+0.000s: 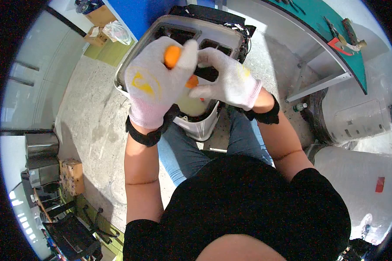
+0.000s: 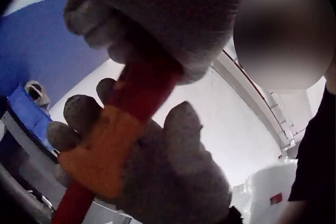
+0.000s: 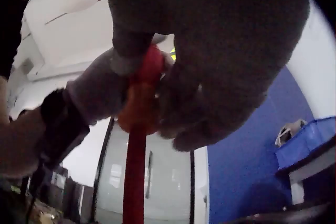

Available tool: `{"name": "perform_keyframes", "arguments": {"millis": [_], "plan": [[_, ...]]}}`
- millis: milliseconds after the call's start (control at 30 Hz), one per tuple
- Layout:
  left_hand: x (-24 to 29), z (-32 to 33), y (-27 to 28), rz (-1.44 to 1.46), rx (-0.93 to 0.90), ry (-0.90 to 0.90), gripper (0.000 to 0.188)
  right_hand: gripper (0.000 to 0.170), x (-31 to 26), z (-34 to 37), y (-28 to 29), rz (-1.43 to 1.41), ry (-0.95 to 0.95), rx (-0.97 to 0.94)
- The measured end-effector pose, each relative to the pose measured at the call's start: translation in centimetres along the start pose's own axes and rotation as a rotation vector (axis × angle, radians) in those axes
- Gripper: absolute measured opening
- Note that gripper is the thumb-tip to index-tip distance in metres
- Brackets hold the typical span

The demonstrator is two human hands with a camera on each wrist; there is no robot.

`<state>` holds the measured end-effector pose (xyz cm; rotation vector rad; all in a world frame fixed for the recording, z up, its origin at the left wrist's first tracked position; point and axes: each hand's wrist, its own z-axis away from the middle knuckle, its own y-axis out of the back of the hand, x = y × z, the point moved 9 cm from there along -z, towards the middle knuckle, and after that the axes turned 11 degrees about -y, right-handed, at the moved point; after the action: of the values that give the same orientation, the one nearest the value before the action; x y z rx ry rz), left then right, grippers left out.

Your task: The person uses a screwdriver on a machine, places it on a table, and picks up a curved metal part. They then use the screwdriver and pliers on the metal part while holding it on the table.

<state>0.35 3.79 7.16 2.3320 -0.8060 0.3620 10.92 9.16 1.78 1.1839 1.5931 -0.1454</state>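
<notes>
A red-and-orange rod-like tool (image 2: pixel 105 145) runs between two white-gloved hands. The left hand (image 1: pixel 159 71) has its fingers curled round it; one orange end (image 1: pixel 173 56) shows above that hand in the head view. In the left wrist view, the left hand (image 2: pixel 163 14) grips the red part. The right hand (image 1: pixel 231 78) is beside the tool's lower orange part (image 1: pixel 192 81), with thumb and fingers apart in a loose curve. In the right wrist view, the right hand (image 3: pixel 215 50) is close to the orange collar (image 3: pixel 140 106); whether it touches is unclear.
Beneath the hands is a pale container (image 1: pixel 123 69) with dark compartments. A green-topped table (image 1: pixel 326 32) with hand tools stands at the upper right. Wrapped white objects (image 1: pixel 357 117) are on the right, and cardboard boxes (image 1: pixel 72 176) on the left.
</notes>
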Motion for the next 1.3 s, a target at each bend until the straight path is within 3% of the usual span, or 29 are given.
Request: {"name": "perform_keyframes", "arguments": {"millis": [67, 133, 200, 333, 400, 500, 567, 833, 900, 967, 1000, 1033, 1100, 1200, 1300], "plan": [[-1.3, 0.1, 1.0, -0.226, -0.01, 0.177, 0.028, 0.057, 0.3, -0.3, -0.5, 0.019, -0.017, 0.022], [-1.1, 0.0, 1.3, -0.308, -0.027, 0.151, 0.029, 0.059, 0.5, -0.4, -0.6, 0.038, -0.033, 0.044], [-0.7, -0.1, 1.5, -0.39, -0.043, 0.124, 0.03, 0.05, 0.6, -0.5, -0.7, 0.077, -0.04, 0.05], [1.9, -0.2, 1.1, -0.411, -0.135, -0.12, 0.023, 0.047, 0.7, -0.3, -0.5, 0.082, -0.161, 0.011], [3.0, -0.2, 0.8, -0.417, -0.151, -0.232, 0.02, 0.027, -1.3, 0.0, 0.1, 0.212, 0.034, 0.122], [3.9, -0.2, -0.8, -0.306, -0.265, -0.281, 0.019, 0.03, -0.8, 0.2, 0.0, 0.156, -0.02, 0.095], [1.8, -0.3, -1.0, -0.139, -0.254, -0.024, 0.023, 0.031, -0.5, 0.3, 0.0, 0.133, 0.008, 0.067], [-0.1, 0.4, -2.0, 0.167, -0.176, 0.012, 0.026, 0.037, 1.7, 0.2, -1.6, -0.052, -0.064, -0.194], [-1.3, 0.5, -1.6, 0.163, -0.173, 0.055, 0.025, 0.044, 2.7, 0.5, -2.1, 0.011, -0.358, -0.303], [-4.0, 0.4, 1.3, 0.088, -0.004, 0.173, 0.024, 0.046, 5.8, 0.3, -2.4, -0.046, -0.278, -0.187], [-4.2, 0.1, 4.1, -0.072, 0.119, 0.113, 0.023, 0.048, 6.6, 0.1, -1.6, -0.102, -0.201, -0.074], [-3.9, -0.4, 6.8, -0.233, 0.24, 0.053, 0.024, 0.048, 7.3, -0.1, -0.9, 0.063, -0.279, -0.032], [-4.6, 0.1, 10.6, -0.32, 0.474, 0.164, 0.025, 0.046, 9.1, 0.2, 0.0, 0.167, -0.334, -0.012], [-5.9, 1.8, 12.9, -0.307, 0.537, 0.286, 0.029, 0.041, 12.8, 1.2, -0.6, 0.23, -0.323, 0.006], [-8.7, 4.7, 13.2, -0.331, 0.482, 0.399, 0.033, 0.037, 14.1, 2.3, -1.2, 0.251, -0.424, -0.021]]}}
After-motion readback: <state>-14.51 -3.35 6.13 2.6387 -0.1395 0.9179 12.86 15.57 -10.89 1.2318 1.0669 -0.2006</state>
